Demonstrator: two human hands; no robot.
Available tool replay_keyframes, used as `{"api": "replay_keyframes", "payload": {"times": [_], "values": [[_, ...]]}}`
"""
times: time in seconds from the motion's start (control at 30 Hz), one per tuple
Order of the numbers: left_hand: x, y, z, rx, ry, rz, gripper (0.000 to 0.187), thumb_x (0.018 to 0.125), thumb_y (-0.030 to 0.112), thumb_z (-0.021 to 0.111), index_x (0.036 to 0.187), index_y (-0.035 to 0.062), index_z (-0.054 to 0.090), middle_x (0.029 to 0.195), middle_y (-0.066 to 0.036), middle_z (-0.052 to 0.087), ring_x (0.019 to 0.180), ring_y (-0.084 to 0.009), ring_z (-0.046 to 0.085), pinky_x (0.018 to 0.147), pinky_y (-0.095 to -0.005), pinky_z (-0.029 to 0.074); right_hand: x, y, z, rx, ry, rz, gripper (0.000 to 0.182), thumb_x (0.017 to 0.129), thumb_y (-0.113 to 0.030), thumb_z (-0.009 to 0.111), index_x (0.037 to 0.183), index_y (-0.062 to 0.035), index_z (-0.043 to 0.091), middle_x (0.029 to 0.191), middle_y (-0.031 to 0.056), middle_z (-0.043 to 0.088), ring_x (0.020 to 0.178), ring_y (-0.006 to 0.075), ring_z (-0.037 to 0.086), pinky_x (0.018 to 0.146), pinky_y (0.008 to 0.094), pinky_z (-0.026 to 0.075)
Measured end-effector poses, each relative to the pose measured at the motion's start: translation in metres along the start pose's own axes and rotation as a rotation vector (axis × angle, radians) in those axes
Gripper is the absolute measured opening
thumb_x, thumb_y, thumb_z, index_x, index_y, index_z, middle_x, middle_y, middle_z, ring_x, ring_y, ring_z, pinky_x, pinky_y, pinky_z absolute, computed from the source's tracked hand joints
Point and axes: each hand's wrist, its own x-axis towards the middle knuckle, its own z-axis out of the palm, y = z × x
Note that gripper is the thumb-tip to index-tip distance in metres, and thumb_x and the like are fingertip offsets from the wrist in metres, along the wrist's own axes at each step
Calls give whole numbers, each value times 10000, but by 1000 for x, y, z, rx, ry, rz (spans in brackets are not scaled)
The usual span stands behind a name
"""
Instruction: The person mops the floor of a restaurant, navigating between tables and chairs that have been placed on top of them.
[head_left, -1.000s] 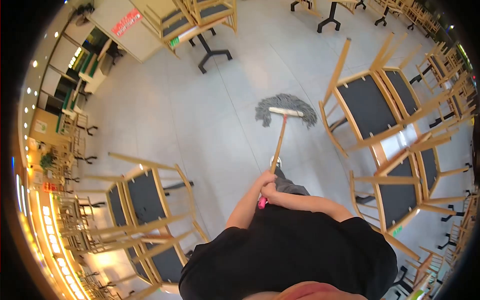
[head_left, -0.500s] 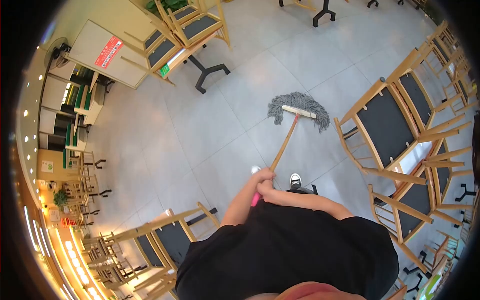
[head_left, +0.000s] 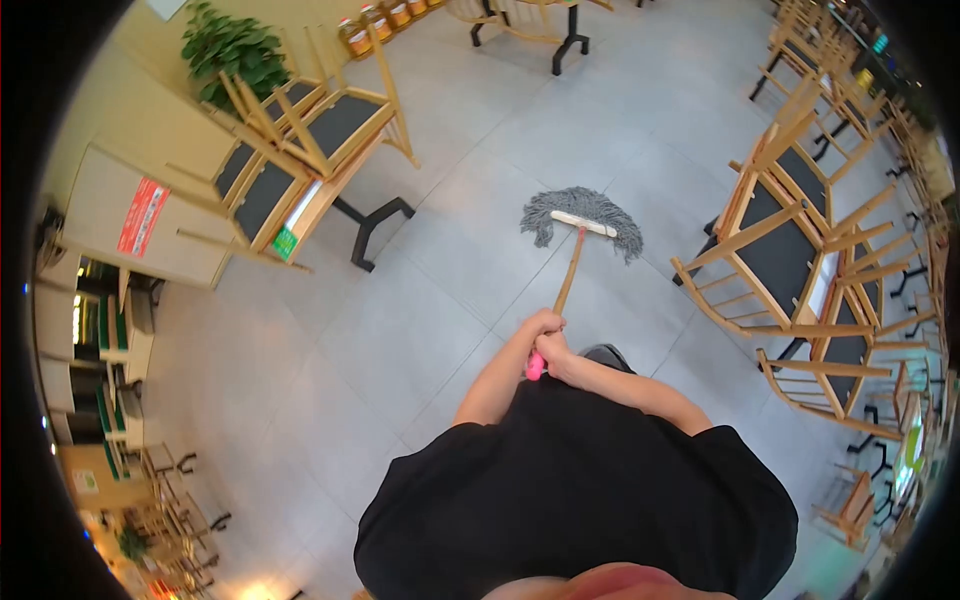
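A mop with a grey string head (head_left: pixel 578 203) lies spread on the tiled floor in front of me, its strings bunched around a white crossbar (head_left: pixel 583 223). From the crossbar the wooden handle (head_left: pixel 569 280) runs back towards my body. My left hand (head_left: pixel 541 323) is wrapped round the handle. Just behind it, nearer my body, my right hand (head_left: pixel 552 352) grips the handle too, close to its pink end (head_left: pixel 535 367). Both hands are close together and partly overlap, so some fingers are hidden.
Upturned chairs (head_left: pixel 345 125) rest on a table at the left, beside a leafy plant (head_left: pixel 232 52) and a white board (head_left: pixel 95 215). More upturned chairs (head_left: pixel 775 245) are stacked on tables at the right. Bottles (head_left: pixel 355 38) line the far wall; table legs (head_left: pixel 570 50) stand ahead.
I have moved forward over the floor with the mop still in both hands. The side furniture has shifted in view, the plant and bottles show more, and the handle's pink end is more visible.
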Motion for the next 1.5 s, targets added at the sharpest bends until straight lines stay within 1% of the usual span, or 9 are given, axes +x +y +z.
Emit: {"api": "replay_keyframes", "payload": {"times": [0.1,0.2,0.27,0.4,0.67,0.9,1.3,1.47,1.5], "values": [[4,0,-19,29,-28,21,223,693,219,624,715,-3,636,684,-106,617,613,-194,572,567,-341,464,24,8,21,-15,103,-15,164,768,34,465,925,36,516,858,108,564,732,189,571,547,323,471],[9,-5,-39,46,23,10,241,661,202,629,736,-26,637,709,-133,627,633,-210,598,568,-356,475,44,-2,34,-90,115,9,169,760,34,473,924,35,513,820,108,557,679,200,569,495,349,470],[33,2,-47,2,66,42,270,640,199,636,761,-43,636,733,-153,633,656,-225,613,577,-366,482,54,-15,47,-85,194,40,131,768,3,493,894,29,521,746,115,540,555,249,549,366,402,436],[94,2,-59,42,134,76,307,623,190,645,802,-59,633,756,-178,634,675,-241,623,583,-370,488,103,-38,48,-90,207,76,117,807,-57,484,901,6,514,724,104,522,505,241,529,338,387,416],[212,62,-179,76,-73,93,252,662,194,638,762,-37,639,719,-136,634,650,-221,608,589,-349,485,200,-173,83,59,183,77,117,798,-69,509,882,12,505,684,107,534,470,248,533,375,393,449],[277,249,-275,293,-187,58,235,695,197,628,769,-26,635,704,-112,623,632,-202,584,579,-342,476,310,-317,61,240,237,-95,133,803,-53,482,918,10,497,753,127,571,527,249,580,414,399,486],[407,342,-292,258,-133,45,244,672,183,593,756,-44,626,690,-148,619,645,-240,607,601,-355,482,399,-447,-8,308,217,46,124,812,-40,462,926,-7,497,789,100,557,563,211,566,425,358,465],[479,433,-315,329,-117,119,281,659,200,590,775,-53,633,731,-190,634,674,-271,626,629,-372,488,479,-523,-34,391,347,-3,120,813,-38,461,923,-10,498,790,93,551,561,203,556,425,351,456],[491,459,-324,299,-124,122,276,660,196,586,772,-51,633,720,-189,633,666,-271,627,625,-377,488,492,-546,-39,434,392,-30,115,798,-11,452,902,-25,499,717,71,522,504,182,494,403,327,403]]}}
